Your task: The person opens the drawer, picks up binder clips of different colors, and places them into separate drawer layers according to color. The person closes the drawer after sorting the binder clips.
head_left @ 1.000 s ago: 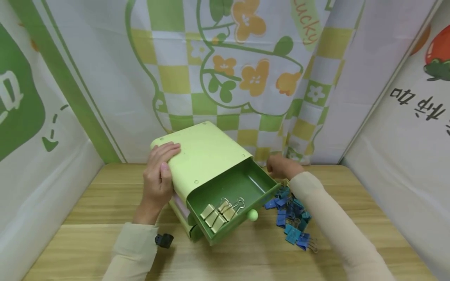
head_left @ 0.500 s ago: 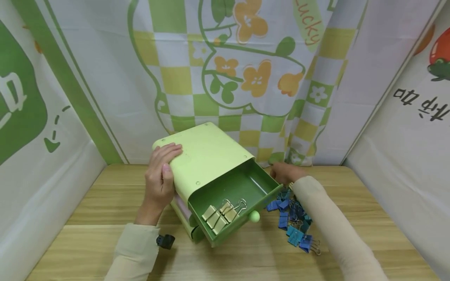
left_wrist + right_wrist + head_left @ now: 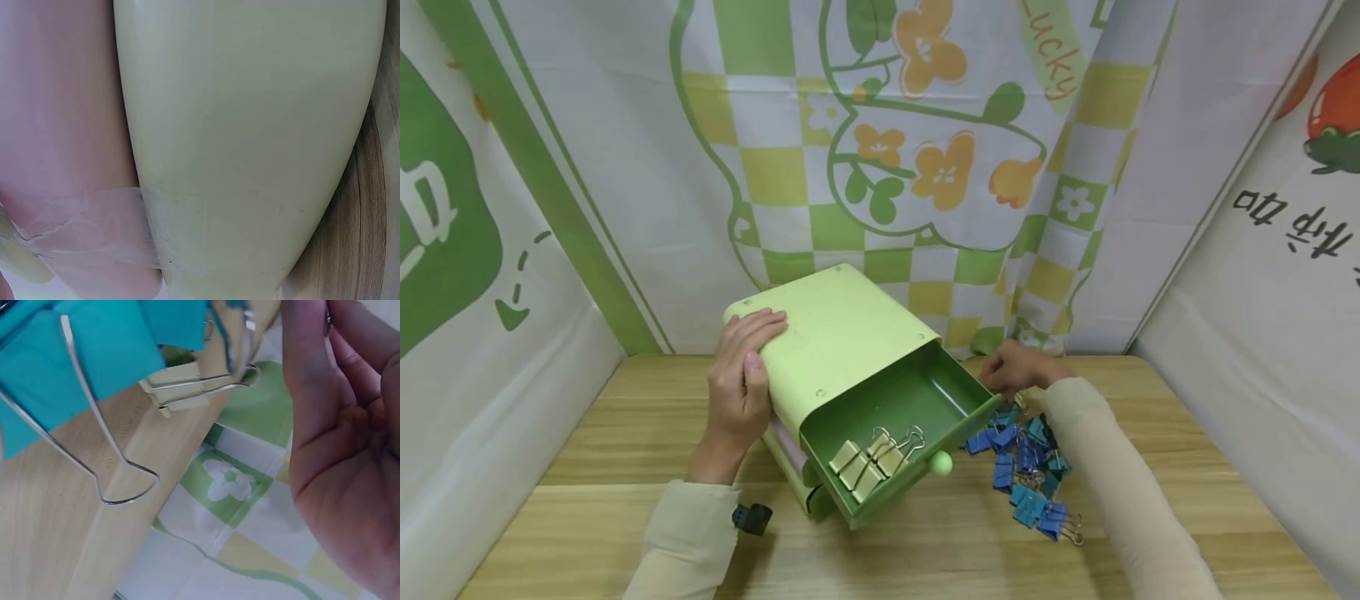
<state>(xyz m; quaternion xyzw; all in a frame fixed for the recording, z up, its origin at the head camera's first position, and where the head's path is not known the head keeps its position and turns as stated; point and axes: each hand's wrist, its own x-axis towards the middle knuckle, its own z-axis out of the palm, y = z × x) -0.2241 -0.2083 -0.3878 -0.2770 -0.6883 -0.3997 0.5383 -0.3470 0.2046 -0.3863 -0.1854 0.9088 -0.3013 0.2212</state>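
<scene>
My left hand (image 3: 737, 383) rests against the side of a pale green drawer box (image 3: 835, 333), fingers over its top edge. The box sits tilted, its dark green top drawer (image 3: 910, 400) pulled out, with several pale yellow binder clips (image 3: 861, 471) in the front corner. My right hand (image 3: 1018, 367) is beside the drawer's far right corner, above a pile of blue and teal binder clips (image 3: 1028, 454). Its fingers are curled, and a small dark metal piece (image 3: 328, 322), seemingly part of a binder clip, shows between them in the right wrist view.
Among the pile's far end lies a pale yellow clip (image 3: 178, 387). A pink drawer (image 3: 62, 125) shows under the top one. The wooden table (image 3: 625, 450) ends at a patterned curtain (image 3: 880, 167) behind. A small black device (image 3: 751, 518) is by the left cuff.
My right hand has shifted slightly right and toward me from behind the drawer's corner. The left hand, box and clips in the drawer have stayed put.
</scene>
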